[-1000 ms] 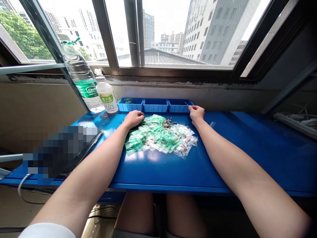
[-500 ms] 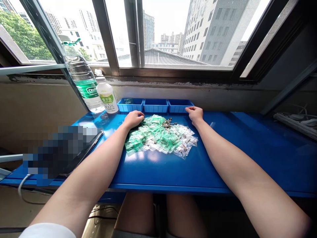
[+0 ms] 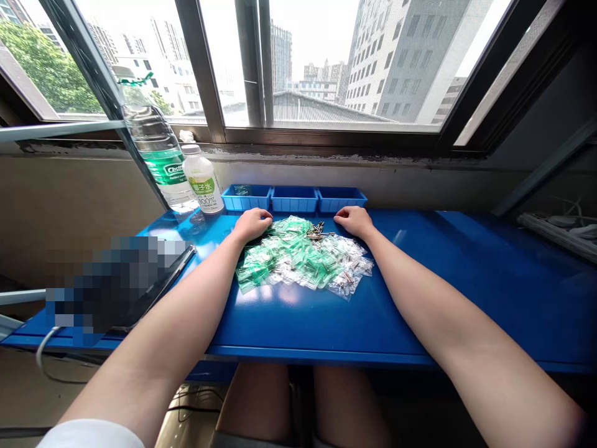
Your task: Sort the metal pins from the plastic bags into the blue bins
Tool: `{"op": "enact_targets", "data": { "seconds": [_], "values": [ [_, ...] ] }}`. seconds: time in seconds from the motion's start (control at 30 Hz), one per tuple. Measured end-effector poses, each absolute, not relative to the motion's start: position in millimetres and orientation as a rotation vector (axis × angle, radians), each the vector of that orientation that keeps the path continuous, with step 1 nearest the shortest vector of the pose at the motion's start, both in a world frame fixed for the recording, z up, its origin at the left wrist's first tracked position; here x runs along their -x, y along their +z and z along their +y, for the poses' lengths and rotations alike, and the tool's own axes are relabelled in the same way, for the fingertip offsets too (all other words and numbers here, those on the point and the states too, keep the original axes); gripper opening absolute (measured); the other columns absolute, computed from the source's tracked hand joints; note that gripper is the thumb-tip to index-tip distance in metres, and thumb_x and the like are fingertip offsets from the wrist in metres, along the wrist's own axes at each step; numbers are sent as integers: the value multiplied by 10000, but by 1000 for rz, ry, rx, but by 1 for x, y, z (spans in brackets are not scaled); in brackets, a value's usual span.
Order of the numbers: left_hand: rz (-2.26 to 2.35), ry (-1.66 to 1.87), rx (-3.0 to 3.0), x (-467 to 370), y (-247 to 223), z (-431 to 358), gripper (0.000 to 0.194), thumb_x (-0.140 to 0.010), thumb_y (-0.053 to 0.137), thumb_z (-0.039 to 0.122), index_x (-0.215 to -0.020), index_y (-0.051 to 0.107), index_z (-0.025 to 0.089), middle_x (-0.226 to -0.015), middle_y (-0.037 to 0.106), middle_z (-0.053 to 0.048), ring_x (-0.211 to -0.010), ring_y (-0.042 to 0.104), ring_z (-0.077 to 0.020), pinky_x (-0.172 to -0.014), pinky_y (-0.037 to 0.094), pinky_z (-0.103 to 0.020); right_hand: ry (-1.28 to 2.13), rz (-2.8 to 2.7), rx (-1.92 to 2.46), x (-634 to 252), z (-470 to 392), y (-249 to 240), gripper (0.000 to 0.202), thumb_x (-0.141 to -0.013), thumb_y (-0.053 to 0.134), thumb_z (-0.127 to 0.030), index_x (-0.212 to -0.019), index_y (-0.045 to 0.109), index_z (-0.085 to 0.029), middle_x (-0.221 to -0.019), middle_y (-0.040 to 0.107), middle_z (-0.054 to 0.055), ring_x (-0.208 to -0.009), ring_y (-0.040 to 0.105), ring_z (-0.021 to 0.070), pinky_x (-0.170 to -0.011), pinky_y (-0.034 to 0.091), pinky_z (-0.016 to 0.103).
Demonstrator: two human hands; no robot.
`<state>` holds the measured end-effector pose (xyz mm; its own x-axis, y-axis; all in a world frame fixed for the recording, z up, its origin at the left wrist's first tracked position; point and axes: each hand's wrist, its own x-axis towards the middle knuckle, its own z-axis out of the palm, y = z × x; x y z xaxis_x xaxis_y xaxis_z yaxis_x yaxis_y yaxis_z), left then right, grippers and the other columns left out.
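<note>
A pile of small green and clear plastic bags (image 3: 298, 255) with small metal parts inside lies on the blue table. Loose metal pins (image 3: 319, 230) are heaped at its back edge. My left hand (image 3: 253, 224) rests at the pile's back left edge, fingers curled and partly hidden. My right hand (image 3: 354, 221) hovers or rests just beyond the pile's back right, fingers bent together near the pins; whether anything is between them is hidden. Behind stand three blue bins: the left bin (image 3: 247, 200) holds a dark green bag, the middle bin (image 3: 294, 202) and right bin (image 3: 341, 200) show no contents.
To the left of the bins stand a white drink bottle (image 3: 204, 183) and a large water bottle (image 3: 161, 155). A blurred-out dark device (image 3: 140, 298) lies at the table's left. A power strip (image 3: 559, 230) is at the far right, and windows rise behind the table (image 3: 317, 330).
My right hand has moved left and slightly toward me, from the right bin's front edge to beside the loose pins. My left hand stays at the pile's edge.
</note>
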<state>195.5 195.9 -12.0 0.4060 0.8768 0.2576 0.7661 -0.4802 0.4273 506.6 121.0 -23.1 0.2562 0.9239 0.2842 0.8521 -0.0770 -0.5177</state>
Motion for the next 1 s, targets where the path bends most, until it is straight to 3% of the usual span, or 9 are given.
{"op": "enact_targets", "data": {
  "seconds": [0.1,0.27,0.43,0.73,0.9,1.0],
  "values": [
    [1446,667,-2421,-196,-12,196,341,-751,484,355,-931,745,230,-1091,693,-28,-996,621,-228,-887,484,-284,278,-1682,1792,-506,117,-21,235,-714,646,-393,-672,680,-164,-701,665,48,-652,564,154,-572,379,260],
    [1447,666,-2420,-196,-12,196,347,-750,484,359,-937,745,228,-1092,691,-30,-996,621,-232,-884,488,-290,490,-1754,1719,-506,113,-18,501,-609,698,-630,-517,527,-168,-505,477,-6,-520,403,101,-497,292,261],
    [1450,664,-2416,-196,-12,195,347,-749,482,358,-936,746,231,-1096,691,-30,-994,622,-231,-877,491,-286,602,-1803,1730,-507,114,-16,502,-504,773,-623,-609,594,-166,-585,545,10,-568,457,120,-509,319,260],
    [1447,657,-2426,-196,-12,196,345,-750,480,355,-933,745,230,-1093,691,-35,-995,621,-229,-879,489,-283,619,-1823,1724,-509,115,-16,452,-538,789,-552,-721,656,-160,-605,527,4,-570,451,118,-522,333,269],
    [1442,660,-2431,-196,-12,195,344,-750,480,356,-927,744,226,-1087,691,-39,-991,620,-228,-882,484,-286,708,-1761,1615,-510,115,-19,582,-557,800,-455,-1039,704,-144,-605,461,-34,-566,411,104,-555,354,278],
    [1440,662,-2431,-196,-12,196,339,-749,481,354,-922,744,229,-1084,692,-33,-990,621,-225,-881,484,-283,762,-1744,1550,-509,114,-18,615,-571,790,-417,-1117,698,-149,-604,461,-37,-564,393,98,-570,368,284]
  ]
}}
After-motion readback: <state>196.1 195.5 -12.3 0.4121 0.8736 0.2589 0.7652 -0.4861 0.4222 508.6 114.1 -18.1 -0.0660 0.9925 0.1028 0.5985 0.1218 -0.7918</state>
